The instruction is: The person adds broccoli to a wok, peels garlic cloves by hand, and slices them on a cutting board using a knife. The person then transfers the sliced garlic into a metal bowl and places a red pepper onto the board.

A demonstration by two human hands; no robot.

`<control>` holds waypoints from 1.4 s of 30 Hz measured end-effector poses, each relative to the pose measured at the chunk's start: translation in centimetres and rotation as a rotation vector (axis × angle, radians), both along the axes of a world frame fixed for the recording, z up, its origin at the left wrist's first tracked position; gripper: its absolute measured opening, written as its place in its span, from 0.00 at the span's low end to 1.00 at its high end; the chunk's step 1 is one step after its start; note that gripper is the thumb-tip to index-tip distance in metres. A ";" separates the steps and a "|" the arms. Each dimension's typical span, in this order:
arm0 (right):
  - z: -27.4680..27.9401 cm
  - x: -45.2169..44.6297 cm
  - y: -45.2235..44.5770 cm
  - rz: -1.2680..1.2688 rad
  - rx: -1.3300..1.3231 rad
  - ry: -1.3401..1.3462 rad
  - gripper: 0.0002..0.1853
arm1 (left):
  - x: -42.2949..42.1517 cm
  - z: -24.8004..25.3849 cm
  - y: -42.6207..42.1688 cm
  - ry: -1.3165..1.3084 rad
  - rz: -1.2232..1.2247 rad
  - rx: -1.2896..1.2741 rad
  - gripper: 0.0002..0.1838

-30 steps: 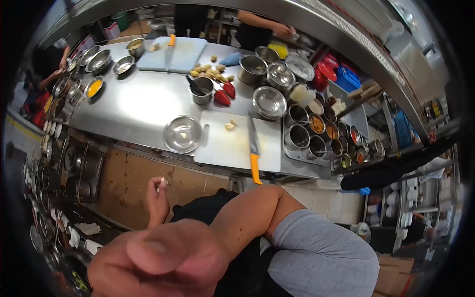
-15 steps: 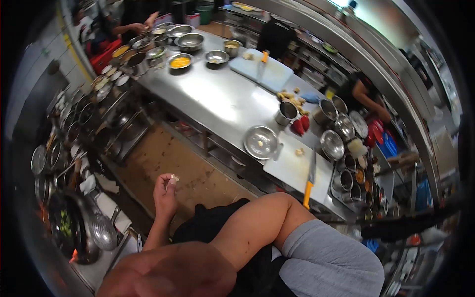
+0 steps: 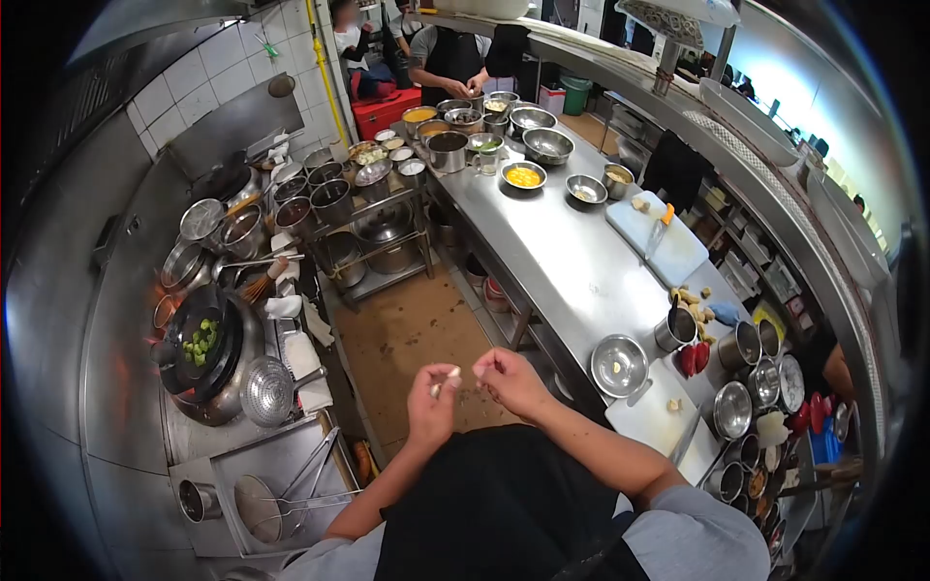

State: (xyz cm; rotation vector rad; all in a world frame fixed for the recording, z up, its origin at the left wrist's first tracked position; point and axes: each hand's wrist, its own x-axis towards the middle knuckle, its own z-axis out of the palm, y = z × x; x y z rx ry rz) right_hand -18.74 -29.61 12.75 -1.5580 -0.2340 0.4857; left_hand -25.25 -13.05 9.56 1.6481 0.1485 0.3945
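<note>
The fingers of the left hand are pinched around a small pale clove, held up at the thumb tip. The right hand is held just beside it at three o'clock, its digits bent and drawn together; whether anything is gripped there cannot be told. Both hands are raised above the brown floor.

At three o'clock from the hands, a shallow steel bowl is set on the steel worktable, with a pale piece inside. Near it, towards four o'clock, a white cutting board is laid, with a knife resting on it. At two o'clock, a light-blue cutting board is placed. At nine o'clock, green vegetables are contained in a black wok.
</note>
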 end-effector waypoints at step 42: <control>-5.0 -4.1 -21.2 -0.793 0.065 0.191 0.05 | 3.7 -4.7 3.5 0.568 0.049 -0.533 0.18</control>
